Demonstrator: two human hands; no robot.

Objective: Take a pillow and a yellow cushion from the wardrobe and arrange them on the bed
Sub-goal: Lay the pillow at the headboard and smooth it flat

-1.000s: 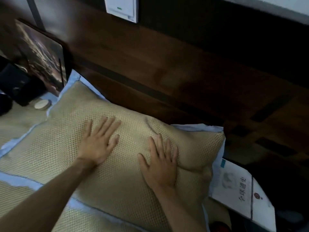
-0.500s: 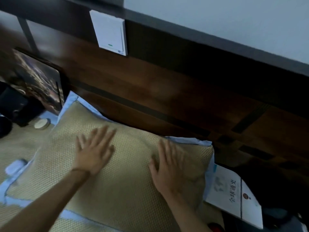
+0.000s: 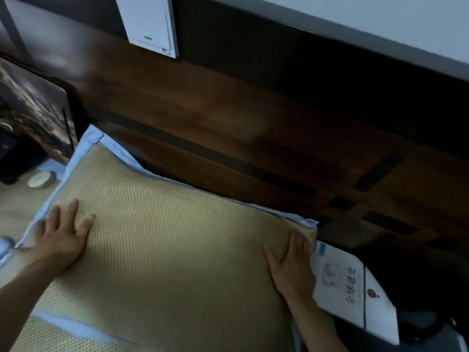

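Observation:
A tan woven pillow (image 3: 165, 240) with a light blue border lies flat on the bed, its far edge against the dark wooden headboard (image 3: 253, 138). My left hand (image 3: 59, 238) rests palm-down on its left edge, fingers spread. Pressed flat on the pillow's right end, close to the corner, is my right hand (image 3: 291, 265). Neither hand grips anything. No yellow cushion is in view.
A white book (image 3: 355, 290) lies just right of the pillow. A framed picture (image 3: 35, 107) and dark objects stand at the left, with a small round tin (image 3: 40, 179) beside them. A white switch panel (image 3: 149, 24) is on the wall above the headboard.
Both hands have slid apart from the pillow's middle toward its left and right ends. The camera has moved closer and tilted up slightly.

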